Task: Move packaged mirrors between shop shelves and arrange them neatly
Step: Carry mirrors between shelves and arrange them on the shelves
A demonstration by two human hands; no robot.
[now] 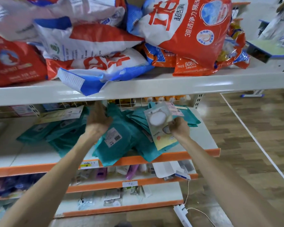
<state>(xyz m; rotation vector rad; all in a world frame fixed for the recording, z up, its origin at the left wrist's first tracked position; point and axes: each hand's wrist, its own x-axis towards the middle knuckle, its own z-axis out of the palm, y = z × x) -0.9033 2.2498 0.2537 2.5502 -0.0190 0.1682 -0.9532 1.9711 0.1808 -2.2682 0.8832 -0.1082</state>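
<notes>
The right hand [179,127] pinches a packaged mirror [158,121] by its right edge, fingers curled, above the teal packets [115,145] heaped on the orange-edged shelf [31,169]; the left hand [97,119] hovers just left, fingers straight, holding nothing; detergent bags [187,33] crowd the upper shelf [154,86].

My right hand [179,127] is pinching a packaged mirror [156,120], glossy clear plastic over matt card. Smooth teal plastic packets [115,145] are lying beneath; crinkly glossy detergent bags [187,33] are gleaming on the shiny painted-metal shelf [138,86].
</notes>
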